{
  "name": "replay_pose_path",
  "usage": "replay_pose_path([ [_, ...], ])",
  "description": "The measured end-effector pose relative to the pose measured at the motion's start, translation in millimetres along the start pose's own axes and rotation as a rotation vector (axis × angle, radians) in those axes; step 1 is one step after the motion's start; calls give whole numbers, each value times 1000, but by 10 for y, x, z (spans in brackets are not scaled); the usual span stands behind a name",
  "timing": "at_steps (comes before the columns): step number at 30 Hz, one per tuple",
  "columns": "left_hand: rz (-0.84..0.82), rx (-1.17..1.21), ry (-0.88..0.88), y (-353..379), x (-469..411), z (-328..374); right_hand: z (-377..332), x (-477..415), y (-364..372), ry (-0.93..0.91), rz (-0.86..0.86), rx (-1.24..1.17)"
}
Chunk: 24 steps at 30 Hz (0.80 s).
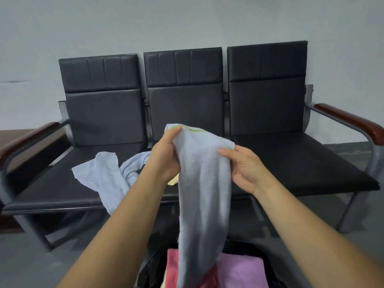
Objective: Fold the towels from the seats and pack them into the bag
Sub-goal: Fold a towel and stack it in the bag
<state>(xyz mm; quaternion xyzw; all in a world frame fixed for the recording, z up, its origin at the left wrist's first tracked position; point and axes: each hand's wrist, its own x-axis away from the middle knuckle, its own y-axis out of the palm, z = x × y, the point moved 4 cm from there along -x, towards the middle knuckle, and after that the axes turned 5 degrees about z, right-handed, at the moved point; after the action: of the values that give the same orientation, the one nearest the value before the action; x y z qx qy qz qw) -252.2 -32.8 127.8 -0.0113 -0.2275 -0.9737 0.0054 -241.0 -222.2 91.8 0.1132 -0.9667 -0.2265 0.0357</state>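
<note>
I hold a pale blue towel (204,183) with a green-stitched top edge up in front of the seats; it hangs down long and narrow. My left hand (164,156) pinches its top left corner. My right hand (242,165) grips its right edge a little lower. The towel's lower end dangles over the black bag (149,267) at the bottom of the view, where a pink towel (172,267) and a purple towel (243,269) lie. Another pale blue towel (104,175) lies crumpled on the left seat, and a yellow cloth (174,180) peeks out behind my left wrist.
A black three-seat bench (291,163) stands against a grey wall, with brown armrests at the left (27,138) and right (349,123) ends. The bag sits on the grey floor just in front of the bench.
</note>
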Motion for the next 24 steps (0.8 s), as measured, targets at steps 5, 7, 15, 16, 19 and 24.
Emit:
replay_pose_path([
  [5, -126, -377, -90, -128, 56, -373, -117, -23, 43, -51, 136, -64],
  [7, -146, -535, -87, -173, 118, -544, -125, -67, 32, -39, 169, -81],
  [15, 7, -76, -127, -141, 3, -717, 52, -278, -251, 48, 247, 179],
  [16, 22, 0, -157, -144, -38, -745, 120, -299, -274, 89, 195, 141],
  [19, 81, 180, -241, -185, -181, -834, 386, -338, -334, 213, 39, -65],
  [24, 37, 285, -234, -312, -367, -992, 878, -407, -471, 257, -2, 49],
])
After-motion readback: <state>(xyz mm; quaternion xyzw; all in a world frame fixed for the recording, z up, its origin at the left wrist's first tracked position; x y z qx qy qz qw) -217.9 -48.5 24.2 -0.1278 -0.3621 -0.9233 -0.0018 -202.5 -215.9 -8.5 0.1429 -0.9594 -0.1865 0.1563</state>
